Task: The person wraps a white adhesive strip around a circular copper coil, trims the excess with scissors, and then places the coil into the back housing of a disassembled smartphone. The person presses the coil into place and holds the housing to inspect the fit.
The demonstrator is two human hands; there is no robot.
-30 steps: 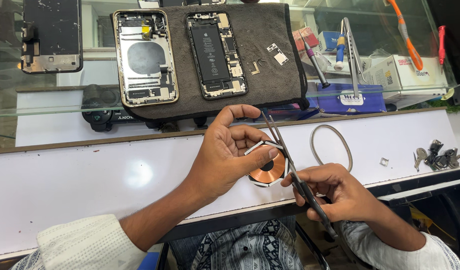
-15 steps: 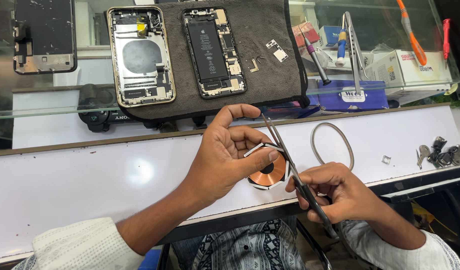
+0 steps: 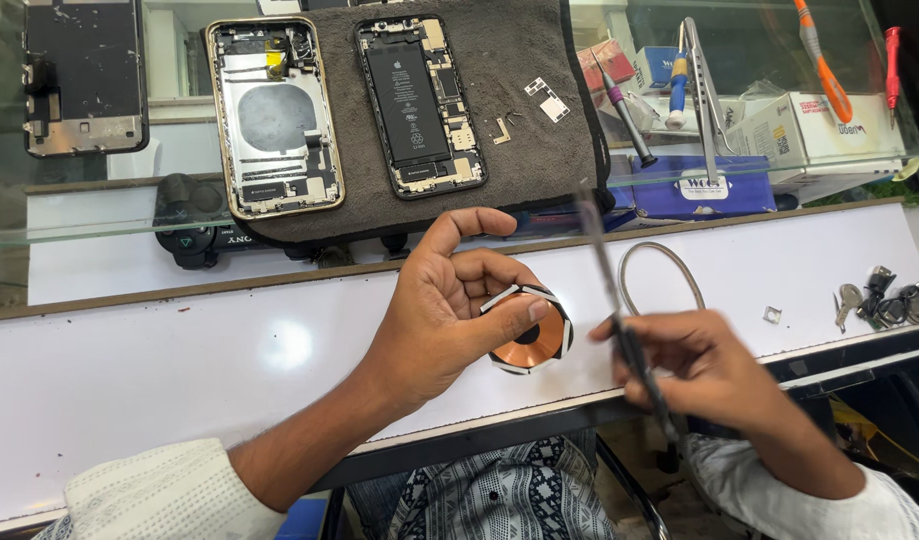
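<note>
Left hand [image 3: 435, 315]: held palm-up at centre, thumb pressed toward curled fingers, index raised toward 1 o'clock.
Left forearm: stretched in from 7 o'clock, white cuff pushed back.
Right hand [image 3: 705, 365]: closed in a fist at 4 o'clock, motion-blurred.
Right forearm: entered from 5 o'clock.

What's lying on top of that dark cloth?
On the dark cloth lie two opened phones, one gold-edged, one showing its black battery, plus small metal bits. Anything under the phones is hidden.
</note>
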